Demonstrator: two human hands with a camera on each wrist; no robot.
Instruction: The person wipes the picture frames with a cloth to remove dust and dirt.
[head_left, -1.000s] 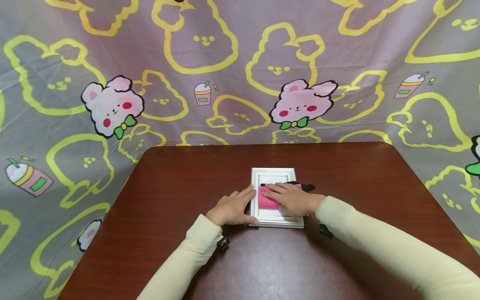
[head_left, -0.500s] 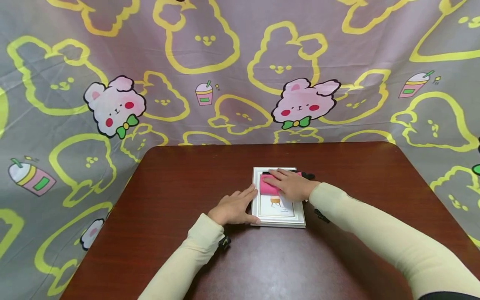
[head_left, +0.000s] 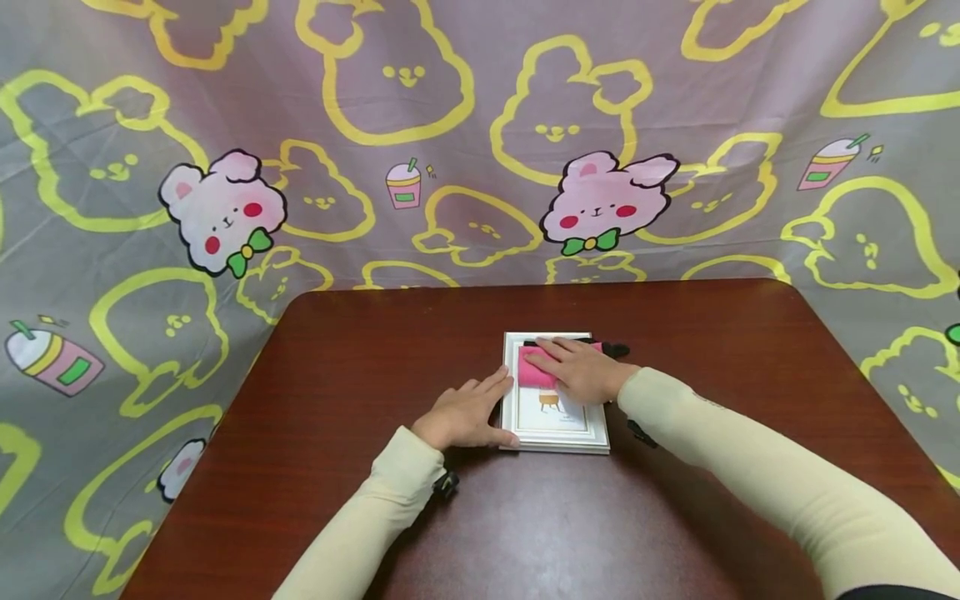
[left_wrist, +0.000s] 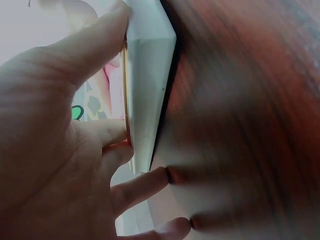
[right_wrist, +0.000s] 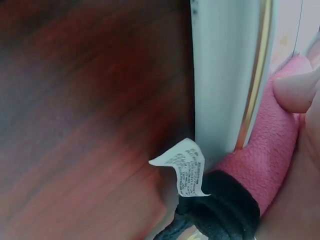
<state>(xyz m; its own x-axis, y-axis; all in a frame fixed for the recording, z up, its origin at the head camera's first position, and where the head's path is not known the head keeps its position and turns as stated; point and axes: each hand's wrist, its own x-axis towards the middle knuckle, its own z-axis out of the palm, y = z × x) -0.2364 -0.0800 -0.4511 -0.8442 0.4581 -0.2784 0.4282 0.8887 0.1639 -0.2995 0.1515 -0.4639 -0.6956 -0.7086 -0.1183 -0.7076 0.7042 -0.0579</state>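
Observation:
A white picture frame (head_left: 562, 440) lies flat on the brown table, a printed picture partly showing inside. My left hand (head_left: 461, 417) rests at its left side, fingers spread along the edge and thumb at the near-left corner. In the left wrist view, some fingertips touch the table beside the frame's side (left_wrist: 147, 90). On the frame's upper part, my right hand (head_left: 588, 367) presses a folded pink cloth (head_left: 531, 375) with outstretched fingers. The right wrist view shows the cloth's black edging (right_wrist: 227, 202) and white label (right_wrist: 189, 170) hanging past the frame's right edge. The palm hides part of the cloth.
The dark red-brown tabletop (head_left: 375, 350) surrounds the frame. Behind it and at both sides hangs a grey-pink curtain (head_left: 465, 158) with cartoon rabbits and cups. A small black device (head_left: 446, 485) sits at the left wrist.
Between the first and second frames, my right hand slid the pink cloth toward the frame's far edge, uncovering the lower picture. Since then it has barely moved. My left hand stays put.

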